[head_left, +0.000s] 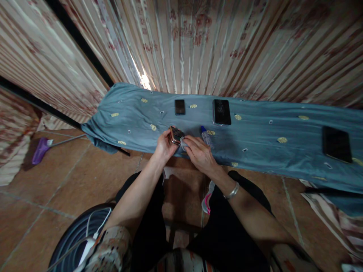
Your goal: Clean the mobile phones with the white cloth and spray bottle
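My left hand (164,146) is closed around a smartphone (176,134) with a shiny gold-coloured edge, held above the front of the cloth-covered surface. My right hand (200,153) pinches a small grey cloth (183,143) against the phone's near right end. Just beyond the right hand lies a clear bottle (207,139) with a blue top. Farther back on the fabric are a small dark phone-like device (179,107) and a larger black tablet (222,112), its screen streaked with marks.
Blue patterned fabric (255,145) covers the long surface. Another black tablet (336,144) lies at the far right. Pleated curtains (193,49) hang behind. A purple brush head (41,150) stands on the tiled floor, and a round dark ribbed object (66,230) with a white cable is lower left.
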{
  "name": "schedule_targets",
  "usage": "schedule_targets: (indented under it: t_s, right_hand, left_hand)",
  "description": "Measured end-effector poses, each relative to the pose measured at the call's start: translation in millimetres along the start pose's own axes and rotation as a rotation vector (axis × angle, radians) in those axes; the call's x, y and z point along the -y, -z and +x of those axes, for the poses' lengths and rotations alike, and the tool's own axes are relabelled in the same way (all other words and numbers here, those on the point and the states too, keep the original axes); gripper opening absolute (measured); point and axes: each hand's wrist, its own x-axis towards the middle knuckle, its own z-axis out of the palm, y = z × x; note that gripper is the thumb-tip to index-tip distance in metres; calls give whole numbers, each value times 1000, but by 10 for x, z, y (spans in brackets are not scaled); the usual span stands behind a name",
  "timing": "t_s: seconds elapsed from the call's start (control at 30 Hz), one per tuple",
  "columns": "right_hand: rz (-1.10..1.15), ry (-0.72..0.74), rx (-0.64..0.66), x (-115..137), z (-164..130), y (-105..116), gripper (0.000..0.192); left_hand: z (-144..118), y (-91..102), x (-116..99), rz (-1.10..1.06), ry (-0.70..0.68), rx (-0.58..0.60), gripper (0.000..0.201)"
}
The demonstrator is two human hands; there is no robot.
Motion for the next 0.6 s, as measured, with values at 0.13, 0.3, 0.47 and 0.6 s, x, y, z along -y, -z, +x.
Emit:
schedule_targets:
  t_s: [0.13,0.3,0.47,0.6]
  right_hand:
    - [3,15,-19,26,18,4,33]
    - [32,17,-19,96,47,-1,35]
    - [47,13,-32,170,58,-23,31]
    - [73,-31,-31,197,73,-50,30]
  left_hand:
    - [13,21,79,3,14,23,26]
    - [58,67,185,62,17,10,22]
    - [53,62,243,87,-20,21,30]
    - [-46,40,269,118,-3,54,45]
